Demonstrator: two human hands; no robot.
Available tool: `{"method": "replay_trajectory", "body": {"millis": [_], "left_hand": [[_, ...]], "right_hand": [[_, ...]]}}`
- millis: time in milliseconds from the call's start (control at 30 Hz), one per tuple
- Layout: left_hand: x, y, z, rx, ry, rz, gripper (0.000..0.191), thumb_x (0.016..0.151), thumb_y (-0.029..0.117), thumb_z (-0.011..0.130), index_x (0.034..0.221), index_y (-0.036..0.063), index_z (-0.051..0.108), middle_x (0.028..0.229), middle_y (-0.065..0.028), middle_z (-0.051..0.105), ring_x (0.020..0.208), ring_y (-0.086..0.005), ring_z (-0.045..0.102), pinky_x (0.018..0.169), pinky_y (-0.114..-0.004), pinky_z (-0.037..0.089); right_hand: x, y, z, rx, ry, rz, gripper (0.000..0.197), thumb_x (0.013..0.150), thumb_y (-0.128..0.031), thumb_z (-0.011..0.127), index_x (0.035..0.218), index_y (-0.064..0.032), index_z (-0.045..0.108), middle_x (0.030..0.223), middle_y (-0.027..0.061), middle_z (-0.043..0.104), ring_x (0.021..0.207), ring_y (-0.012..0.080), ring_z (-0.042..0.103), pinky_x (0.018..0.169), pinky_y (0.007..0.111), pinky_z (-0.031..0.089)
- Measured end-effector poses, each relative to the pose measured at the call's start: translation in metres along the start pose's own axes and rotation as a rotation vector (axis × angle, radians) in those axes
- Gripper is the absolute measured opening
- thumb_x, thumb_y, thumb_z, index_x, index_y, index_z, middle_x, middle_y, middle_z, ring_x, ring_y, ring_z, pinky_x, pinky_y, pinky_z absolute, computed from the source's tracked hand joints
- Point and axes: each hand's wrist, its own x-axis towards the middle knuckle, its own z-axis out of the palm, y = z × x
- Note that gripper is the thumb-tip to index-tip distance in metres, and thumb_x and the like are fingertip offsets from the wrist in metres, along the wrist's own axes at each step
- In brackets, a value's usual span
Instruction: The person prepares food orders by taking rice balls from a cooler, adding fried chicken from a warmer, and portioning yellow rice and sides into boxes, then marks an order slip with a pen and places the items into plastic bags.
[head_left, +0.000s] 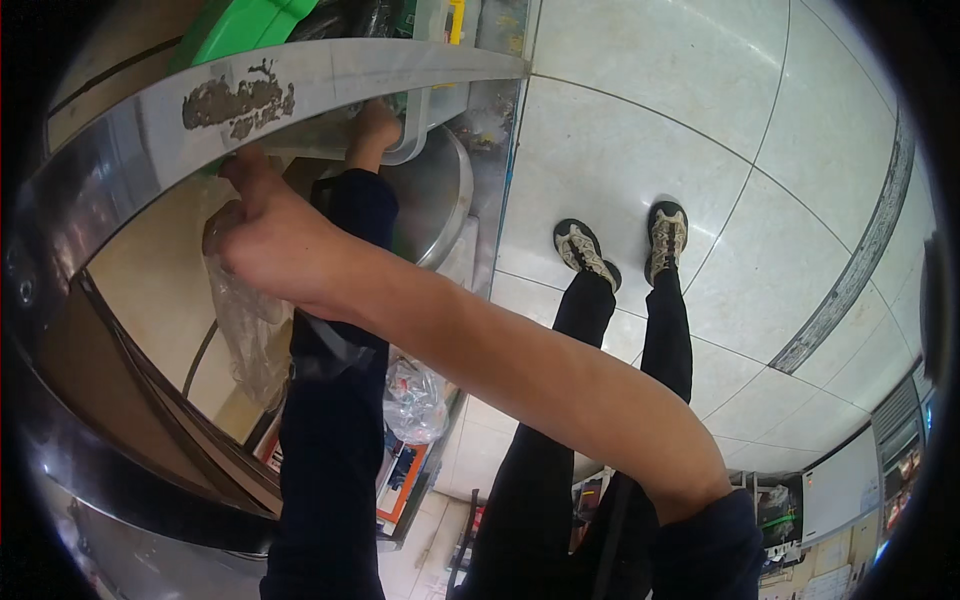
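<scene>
My right hand (262, 240) is reached across to the left, its fingers curled around a crumpled clear plastic bag (251, 330) that hangs below it, beside the metal edge of a shelf or table (322, 71). My left hand (377, 124), at the end of a dark sleeve, is at a translucent plastic bin (415, 135) under that edge. Its fingers are largely hidden by the edge and the bin, so its hold cannot be told. A round metal lid or pot (442, 195) lies just below the bin.
A green plastic container (247, 30) and dark bags stand beyond the metal edge. Flat brown boards (112, 390) lean at the lower left. Another clear plastic bag (416, 405) rests on the lower shelf. My shoes are on the tiled floor (637, 127) at the right.
</scene>
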Motion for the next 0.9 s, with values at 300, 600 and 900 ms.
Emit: {"method": "replay_trajectory", "body": {"millis": [300,600,900], "left_hand": [[-0.017,-0.013,0.003,-0.075,0.020,-0.022,0.041,0.086,0.025,0.066,0.117,-0.0001,0.056,0.120,-0.0169,0.058,0.111,-0.0264,0.056,0.091,-0.041,0.048],[-0.025,-0.025,0.009,-0.163,0.071,-0.073,0.039,0.086,0.025,0.067,0.114,-0.0003,0.058,0.117,-0.0167,0.059,0.109,-0.0253,0.057,0.089,-0.040,0.050],[-0.054,-0.061,-0.013,-0.374,0.295,-0.232,0.037,0.085,0.024,0.069,0.111,-0.0005,0.060,0.115,-0.0166,0.060,0.106,-0.0242,0.059,0.086,-0.040,0.052]], "right_hand": [[-0.004,-0.007,-0.030,0.021,-0.022,0.082,0.066,0.079,0.006,0.051,0.142,0.0026,0.033,0.126,0.0168,0.051,0.088,0.0177,0.056,0.079,0.031,0.046],[-0.005,-0.011,-0.041,0.055,-0.107,0.160,0.084,0.074,0.009,0.048,0.150,-0.0001,0.013,0.147,0.0268,0.036,0.121,0.0314,0.051,0.097,0.035,0.043],[-0.017,-0.006,-0.061,0.087,-0.028,0.193,0.095,0.074,-0.007,0.051,0.156,-0.0097,0.002,0.157,0.0099,0.022,0.140,0.0239,0.027,0.111,0.032,0.028]]}}
